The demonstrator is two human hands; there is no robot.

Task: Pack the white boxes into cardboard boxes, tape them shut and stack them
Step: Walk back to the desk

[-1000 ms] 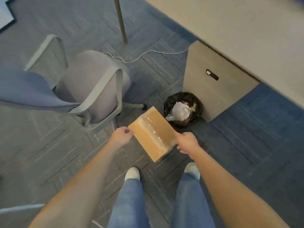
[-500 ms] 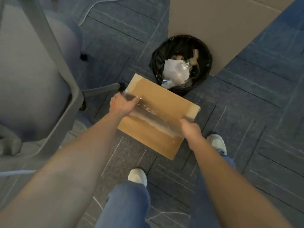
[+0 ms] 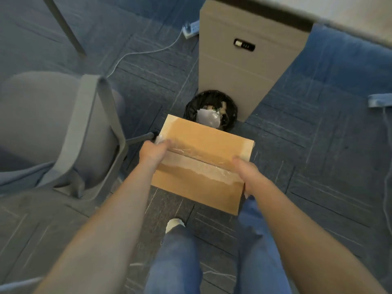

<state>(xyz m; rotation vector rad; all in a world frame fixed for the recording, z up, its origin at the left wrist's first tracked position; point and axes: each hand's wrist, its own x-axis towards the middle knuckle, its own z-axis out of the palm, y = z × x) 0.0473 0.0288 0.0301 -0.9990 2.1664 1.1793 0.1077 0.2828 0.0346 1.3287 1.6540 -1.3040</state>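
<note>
Gripping taped-shut brown cardboard box (image 3: 203, 136), left hand (image 3: 153, 150) and right hand (image 3: 248, 175) curled round opposite ends; apparently not yet stacked.

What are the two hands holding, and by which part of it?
Both hold the taped box. The left hand grips its left end and the right hand its right end, each where the tape strip ends.

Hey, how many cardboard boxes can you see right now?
1. The cardboard box is held by the left hand and right hand, near the bin. Others may be out of view.
</note>
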